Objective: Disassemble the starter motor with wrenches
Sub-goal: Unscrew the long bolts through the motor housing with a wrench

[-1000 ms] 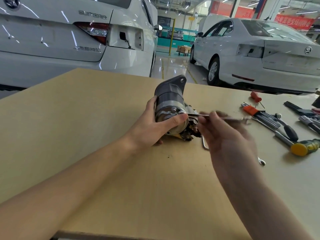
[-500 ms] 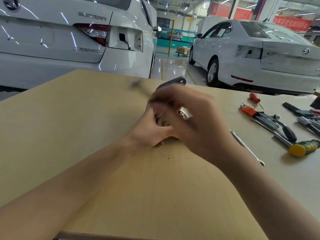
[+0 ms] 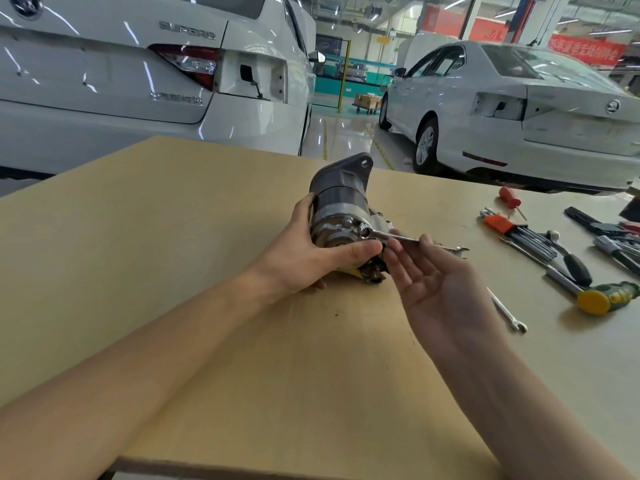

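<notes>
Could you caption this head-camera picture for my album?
Left hand steadies a starter motor while the right hand's fingers support a wrench.

I see the worktop (image 3: 173, 271) as matt, pale wood-look board. The motor (image 3: 341, 216) has a dull grey cast-metal nose and a shinier bare-metal band. The wrench (image 3: 398, 237) is polished, bright metal. The mallet (image 3: 609, 297) has a glossy yellow and green plastic-looking grip. The cars (image 3: 104, 81) show glossy white paint.
</notes>
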### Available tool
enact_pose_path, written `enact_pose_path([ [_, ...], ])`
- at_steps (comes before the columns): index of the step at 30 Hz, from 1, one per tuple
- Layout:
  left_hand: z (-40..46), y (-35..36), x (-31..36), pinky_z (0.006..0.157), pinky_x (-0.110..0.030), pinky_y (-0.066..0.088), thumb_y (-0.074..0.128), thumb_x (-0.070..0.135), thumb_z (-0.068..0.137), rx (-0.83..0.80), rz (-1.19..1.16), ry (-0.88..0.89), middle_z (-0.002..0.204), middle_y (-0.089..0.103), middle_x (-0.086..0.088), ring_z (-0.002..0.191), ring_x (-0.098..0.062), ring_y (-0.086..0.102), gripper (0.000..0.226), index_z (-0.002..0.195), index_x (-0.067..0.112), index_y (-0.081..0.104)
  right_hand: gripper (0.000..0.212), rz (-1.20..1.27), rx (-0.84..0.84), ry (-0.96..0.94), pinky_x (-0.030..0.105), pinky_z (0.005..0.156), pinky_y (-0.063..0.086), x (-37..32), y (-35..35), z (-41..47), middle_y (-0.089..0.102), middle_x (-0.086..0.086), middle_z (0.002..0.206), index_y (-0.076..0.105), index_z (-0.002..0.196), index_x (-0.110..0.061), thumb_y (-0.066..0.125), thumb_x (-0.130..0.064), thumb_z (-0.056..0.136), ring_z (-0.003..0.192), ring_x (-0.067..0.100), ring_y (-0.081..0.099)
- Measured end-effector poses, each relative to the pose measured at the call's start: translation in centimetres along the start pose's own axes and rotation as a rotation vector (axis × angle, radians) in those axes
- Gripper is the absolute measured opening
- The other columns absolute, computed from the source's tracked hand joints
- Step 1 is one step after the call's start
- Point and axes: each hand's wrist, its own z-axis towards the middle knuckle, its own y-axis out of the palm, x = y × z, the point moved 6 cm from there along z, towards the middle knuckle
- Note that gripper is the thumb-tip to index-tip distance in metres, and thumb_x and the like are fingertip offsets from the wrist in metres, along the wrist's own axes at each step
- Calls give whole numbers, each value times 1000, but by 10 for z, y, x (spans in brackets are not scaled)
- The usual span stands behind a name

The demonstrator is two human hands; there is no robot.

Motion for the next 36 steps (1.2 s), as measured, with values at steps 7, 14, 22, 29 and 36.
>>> enact_pose_path([
  [7, 2, -1, -1, 71, -27, 58, 77, 70, 42, 10, 0, 37, 130, 56, 5, 103, -8, 65, 130, 152, 38, 15, 10, -49, 74, 5, 29, 75, 59, 1, -14, -7, 72, 19, 96, 57, 93, -1, 48, 4, 93, 94, 27, 72],
  [14, 4, -1, 0, 103, -31, 49, 88, 67, 35, -18, -4, 73, 138, 51, 8, 116, -4, 59, 145, 154, 30, 14, 9, -13, 38, -45, 26, 64, 59, -7, -11, -10, 73, 16, 90, 55, 87, -3, 50, 3, 90, 90, 25, 73],
  [22, -5, -13, 25, 79, 2, 41, 79, 60, 42, 113, 133, 301, 120, 55, 21, 96, 29, 49, 94, 129, 36, 54, 14, 66, 30, -51, 33, 77, 59, -11, -10, -9, 73, 17, 91, 52, 84, -4, 46, 8, 87, 92, 26, 72],
  [29, -10, -11, 35, 114, -27, 34, 78, 42, 51, 102, 151, 369, 149, 45, -7, 141, -5, 34, 33, 84, 44, 71, 21, 150, 4, -9, 38, 83, 56, -7, -7, -8, 70, 21, 106, 52, 87, -3, 54, 5, 67, 96, 29, 71],
  [36, -10, -10, 39, 102, -3, 30, 78, 28, 55, 75, 94, 411, 148, 45, -4, 139, -4, 38, 26, 78, 40, 72, 20, 148, -14, -21, 36, 79, 59, -7, -8, -7, 72, 20, 99, 55, 87, -3, 57, 2, 68, 93, 28, 72],
])
